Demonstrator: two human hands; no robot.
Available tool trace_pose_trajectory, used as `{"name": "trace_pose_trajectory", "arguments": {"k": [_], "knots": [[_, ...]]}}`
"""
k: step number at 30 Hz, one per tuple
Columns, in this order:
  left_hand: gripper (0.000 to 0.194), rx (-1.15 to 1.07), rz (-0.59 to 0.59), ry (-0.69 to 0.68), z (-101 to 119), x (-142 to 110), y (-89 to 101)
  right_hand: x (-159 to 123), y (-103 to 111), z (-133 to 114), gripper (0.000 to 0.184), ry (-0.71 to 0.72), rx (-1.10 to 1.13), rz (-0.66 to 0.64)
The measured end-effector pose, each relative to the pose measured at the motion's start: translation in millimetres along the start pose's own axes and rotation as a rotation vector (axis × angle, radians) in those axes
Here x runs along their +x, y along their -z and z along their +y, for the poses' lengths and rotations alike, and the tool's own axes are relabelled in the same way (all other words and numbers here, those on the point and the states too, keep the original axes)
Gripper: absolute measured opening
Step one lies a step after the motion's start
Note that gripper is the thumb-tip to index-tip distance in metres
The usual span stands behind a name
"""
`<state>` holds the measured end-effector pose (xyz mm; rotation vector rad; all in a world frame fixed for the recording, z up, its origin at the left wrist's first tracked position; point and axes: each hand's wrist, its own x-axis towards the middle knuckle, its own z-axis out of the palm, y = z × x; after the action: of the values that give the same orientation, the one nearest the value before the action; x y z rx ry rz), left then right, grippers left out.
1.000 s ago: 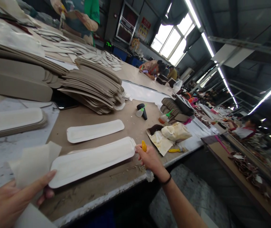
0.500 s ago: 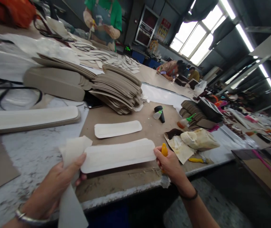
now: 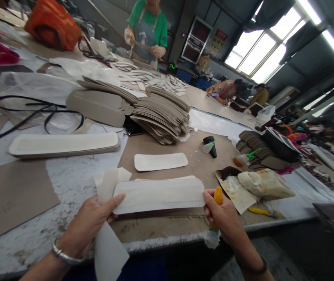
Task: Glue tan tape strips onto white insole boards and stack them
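Note:
A long white panel with rounded ends (image 3: 159, 197) is stretched level between my two hands, just above the front of the table. My left hand (image 3: 92, 218) pinches its left end, thumb on top, and also has a crumpled strip of white paper (image 3: 110, 249) hanging down through it. My right hand (image 3: 221, 210) pinches the right end between thumb and fingers. Tucked in the same right hand is a yellow-handled brush (image 3: 218, 195), its whitish lower end hanging below. Behind the panel lies a shorter white rounded piece (image 3: 161, 161).
Stacked grey-brown pieces (image 3: 164, 115) stand behind, with a long white-topped stack (image 3: 64, 144) to the left. At right are a stained bag (image 3: 268, 183), another yellow brush (image 3: 259, 211) and small glue bottles (image 3: 207, 147). A co-worker in green (image 3: 146, 31) stands across the table.
My view has swung left, so everything sits further right. The panel appears turned a little more level, still held at both ends.

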<state>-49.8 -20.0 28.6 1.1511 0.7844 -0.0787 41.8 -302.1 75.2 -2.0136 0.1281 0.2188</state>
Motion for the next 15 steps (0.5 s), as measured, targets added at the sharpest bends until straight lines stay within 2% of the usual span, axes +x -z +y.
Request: {"name": "trace_pose_trajectory", "arguments": {"k": [4,8,11,15], "knots": [[0.070,0.069,-0.008,0.103,-2.5,4.3,10.1,-4.6,-5.1,-6.5,0.058,-0.039,0.052,-0.039],[0.064,0.160,0.072,0.213,-9.6,18.0,21.3,-4.7,-7.1,-6.6,0.050,-0.048,0.077,-0.076],[0.054,0.223,0.182,0.223,-12.7,26.0,26.9,-5.9,-6.5,-5.8,0.050,-0.046,0.118,-0.098],[0.051,0.153,0.188,0.163,-13.2,29.1,26.4,-8.0,-5.0,-6.3,0.054,-0.085,0.233,-0.125]]}}
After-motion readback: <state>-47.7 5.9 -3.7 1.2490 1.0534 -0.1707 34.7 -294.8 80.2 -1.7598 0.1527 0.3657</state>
